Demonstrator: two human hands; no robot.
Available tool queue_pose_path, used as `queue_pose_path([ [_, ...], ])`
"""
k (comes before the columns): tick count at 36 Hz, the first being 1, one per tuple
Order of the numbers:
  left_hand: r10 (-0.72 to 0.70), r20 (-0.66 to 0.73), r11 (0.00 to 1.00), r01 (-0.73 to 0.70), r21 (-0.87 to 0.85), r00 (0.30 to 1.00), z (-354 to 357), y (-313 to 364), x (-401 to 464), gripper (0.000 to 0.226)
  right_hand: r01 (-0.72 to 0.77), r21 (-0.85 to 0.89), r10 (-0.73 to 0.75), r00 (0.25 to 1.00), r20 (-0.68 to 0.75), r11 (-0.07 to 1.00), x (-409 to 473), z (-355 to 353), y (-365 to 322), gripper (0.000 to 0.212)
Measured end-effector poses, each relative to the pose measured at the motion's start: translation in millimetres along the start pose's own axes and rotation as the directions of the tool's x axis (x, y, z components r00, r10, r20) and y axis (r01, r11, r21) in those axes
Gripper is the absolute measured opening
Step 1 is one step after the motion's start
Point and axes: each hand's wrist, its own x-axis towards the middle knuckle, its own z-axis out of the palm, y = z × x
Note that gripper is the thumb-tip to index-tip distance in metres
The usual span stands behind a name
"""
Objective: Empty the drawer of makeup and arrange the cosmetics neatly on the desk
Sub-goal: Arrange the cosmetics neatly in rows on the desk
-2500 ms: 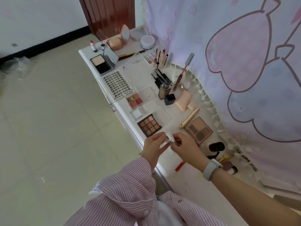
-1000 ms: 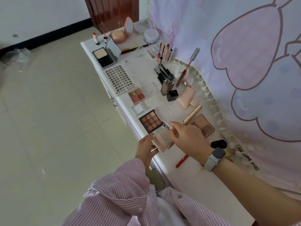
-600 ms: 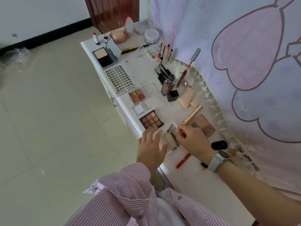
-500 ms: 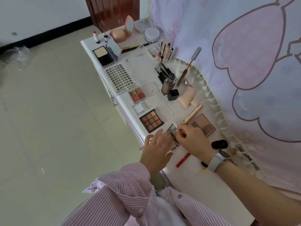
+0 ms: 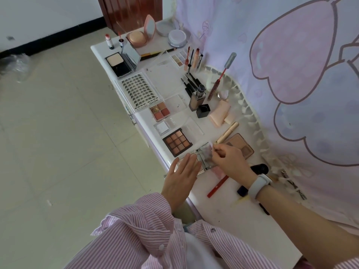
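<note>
A pale tiled floor (image 5: pixel 58 133) fills the left side. A dark wooden door (image 5: pixel 130 12) stands at the top, beside a white wall (image 5: pixel 48 14) with a black baseboard (image 5: pixel 50 38). A lilac curtain (image 5: pixel 291 65) with large pink cartoon shapes hangs on the right. Crumpled clear plastic (image 5: pixel 15 66) lies on the floor at far left.

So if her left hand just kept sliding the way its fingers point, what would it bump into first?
Probably the open mirrored compact right at the left hand's fingertips, with the nine-pan brown eyeshadow palette just beyond; depth is hard to judge.
</note>
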Motion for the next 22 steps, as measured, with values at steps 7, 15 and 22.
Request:
queue_pose_path([
  [7,-0.022,0.003,1.000,0.022,0.005,1.000,2,0,0,0.077,-0.031,0.003,0.031,0.996,0.088,1.000,12,-4,1,0.030],
  [15,-0.028,0.039,1.000,0.028,-0.003,0.999,2,-1,-1,0.073,0.007,-0.238,-0.008,1.000,-0.003,0.971,46,-35,12,0.034],
  [22,-0.051,0.080,0.999,0.051,0.007,0.996,4,1,0,0.054,0.240,-0.814,-0.064,0.968,0.244,0.529,79,-50,20,0.048],
])
